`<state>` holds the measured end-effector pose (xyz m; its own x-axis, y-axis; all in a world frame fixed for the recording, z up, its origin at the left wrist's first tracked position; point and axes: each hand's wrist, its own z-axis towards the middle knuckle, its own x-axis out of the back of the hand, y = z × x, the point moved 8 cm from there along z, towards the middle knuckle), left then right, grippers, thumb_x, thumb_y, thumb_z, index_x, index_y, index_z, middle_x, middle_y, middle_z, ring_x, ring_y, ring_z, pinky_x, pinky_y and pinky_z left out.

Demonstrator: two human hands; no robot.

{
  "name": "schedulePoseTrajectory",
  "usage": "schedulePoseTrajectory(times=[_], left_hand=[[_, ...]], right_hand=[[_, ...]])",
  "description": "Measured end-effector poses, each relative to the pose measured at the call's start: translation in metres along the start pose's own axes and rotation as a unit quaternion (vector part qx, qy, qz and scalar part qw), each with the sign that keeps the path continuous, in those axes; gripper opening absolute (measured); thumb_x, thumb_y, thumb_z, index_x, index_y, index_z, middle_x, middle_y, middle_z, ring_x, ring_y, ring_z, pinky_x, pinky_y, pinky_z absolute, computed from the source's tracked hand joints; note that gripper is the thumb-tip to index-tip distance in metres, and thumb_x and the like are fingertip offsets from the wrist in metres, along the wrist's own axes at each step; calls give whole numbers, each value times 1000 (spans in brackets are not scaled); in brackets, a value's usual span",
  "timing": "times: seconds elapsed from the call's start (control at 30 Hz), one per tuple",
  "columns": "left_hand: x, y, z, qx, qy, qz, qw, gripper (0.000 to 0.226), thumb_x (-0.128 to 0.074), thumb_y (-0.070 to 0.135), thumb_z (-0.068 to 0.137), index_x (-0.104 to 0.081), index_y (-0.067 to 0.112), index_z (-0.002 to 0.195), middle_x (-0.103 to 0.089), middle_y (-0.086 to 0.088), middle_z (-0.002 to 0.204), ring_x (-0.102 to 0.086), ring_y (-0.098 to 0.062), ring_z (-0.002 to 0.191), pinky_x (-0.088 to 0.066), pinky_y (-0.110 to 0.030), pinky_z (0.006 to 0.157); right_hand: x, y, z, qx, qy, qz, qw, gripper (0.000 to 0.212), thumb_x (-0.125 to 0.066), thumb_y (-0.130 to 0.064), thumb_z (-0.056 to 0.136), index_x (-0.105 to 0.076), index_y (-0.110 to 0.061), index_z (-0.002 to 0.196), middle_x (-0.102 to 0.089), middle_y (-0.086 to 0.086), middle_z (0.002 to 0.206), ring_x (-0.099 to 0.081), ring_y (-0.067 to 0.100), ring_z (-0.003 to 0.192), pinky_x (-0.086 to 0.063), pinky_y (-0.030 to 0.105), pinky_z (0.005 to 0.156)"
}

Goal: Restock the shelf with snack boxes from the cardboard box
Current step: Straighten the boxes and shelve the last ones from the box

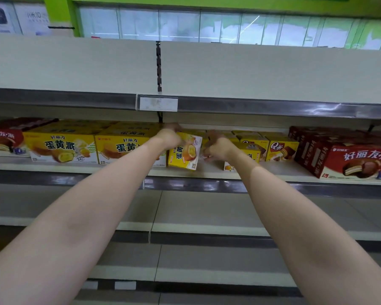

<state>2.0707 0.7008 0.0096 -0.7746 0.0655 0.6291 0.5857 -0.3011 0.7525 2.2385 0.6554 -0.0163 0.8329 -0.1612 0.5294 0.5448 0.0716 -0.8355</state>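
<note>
We hold a yellow box at the shelf.
Our left hand [171, 137] grips the tilted yellow box [185, 151] near the shelf [207, 172] front edge. Our right hand [218, 148] is curled just beside it.

- We see a green wall [57, 14] above a row of glass panels [185, 25].
- We see grey metal shelf edges [273, 107] catching reflected light.

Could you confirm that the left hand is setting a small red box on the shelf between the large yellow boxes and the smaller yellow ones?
Not quite: the small box in the left hand is yellow, not red, as the head view shows. The rest holds: it sits tilted on the shelf between the large yellow boxes and the smaller yellow ones.
</note>
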Motion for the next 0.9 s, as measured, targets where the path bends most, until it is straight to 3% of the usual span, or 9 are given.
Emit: schedulePoseTrajectory(times=[0.07, 0.1, 0.2, 0.27, 0.33, 0.43, 0.5, 0.7, 0.9], left_hand=[[-1, 2, 1, -13, 21, -22, 999, 53, -82, 4, 76, -61, 15, 123, -63, -10, 126, -62, -26, 109, -53, -34, 90], [1, 1, 2, -12, 37, -36, 999, 50, -84, 3, 72, -63, 15, 117, -65, -10, 121, -63, -25, 105, -54, -34, 87], [7, -2, 2, -1, 78, -79, 994, 44, -92, 9, 62, -62, 13, 94, -66, -5, 102, -61, -21, 93, -52, -30, 78], [6, 0, 2, -4, 86, -82, 993, 41, -93, 14, 62, -62, 11, 88, -65, -3, 95, -61, -21, 89, -47, -26, 67], [-1, 4, 5, -20, 84, -49, 995, 35, -90, 15, 68, -70, 7, 95, -68, -6, 100, -65, -25, 96, -47, -23, 73], [-16, 5, 8, -14, 54, -2, 998, 50, -86, 12, 73, -69, 7, 120, -68, -7, 121, -65, -22, 110, -51, -27, 91], [-23, 3, 10, -11, 27, -32, 999, 57, -86, 6, 70, -67, 9, 124, -66, -9, 127, -64, -20, 114, -52, -32, 97], [-35, 13, 9, -49, 16, -12, 999, 45, -78, 4, 81, -67, 10, 125, -66, -8, 127, -63, -20, 116, -52, -35, 99], [-40, 21, 4, -82, -14, 18, 996, 40, -71, 9, 89, -65, 10, 128, -65, -7, 129, -62, -21, 117, -49, -28, 94]], right_hand=[[-2, -7, -1, 23, 10, -47, 999, 51, -64, 2, 86, -54, -11, 134, -67, 11, 104, -68, 18, 73, -57, 24, 51], [-3, -7, 1, 28, 19, -74, 997, 43, -63, -5, 89, -57, -12, 131, -69, 9, 104, -67, 16, 70, -55, 22, 49], [4, -3, 2, 16, 48, -95, 994, 17, -63, -24, 91, -66, -18, 106, -72, 8, 96, -70, 25, 82, -61, 41, 77], [7, -6, 1, 15, 55, -103, 993, 8, -62, -28, 91, -64, -21, 92, -71, 8, 93, -68, 25, 81, -59, 40, 80], [10, -7, 3, 9, 48, -162, 986, 19, -60, -33, 92, -64, -15, 97, -68, 7, 96, -64, 25, 86, -52, 35, 73], [14, 0, 8, -20, 47, -219, 974, 33, -57, -34, 95, -62, -8, 115, -64, 9, 103, -58, 25, 91, -42, 30, 71], [15, 6, 9, -32, 51, -232, 971, 34, -60, -32, 95, -60, -9, 118, -65, 9, 108, -58, 25, 91, -42, 30, 69], [16, 1, 2, 4, 60, -216, 974, 51, -70, -32, 90, -52, -16, 136, -65, 11, 121, -62, 30, 109, -53, 42, 93], [20, -7, -9, 56, 49, -201, 977, 64, -69, -21, 91, -38, -31, 146, -61, 5, 124, -61, 26, 112, -53, 39, 93]])
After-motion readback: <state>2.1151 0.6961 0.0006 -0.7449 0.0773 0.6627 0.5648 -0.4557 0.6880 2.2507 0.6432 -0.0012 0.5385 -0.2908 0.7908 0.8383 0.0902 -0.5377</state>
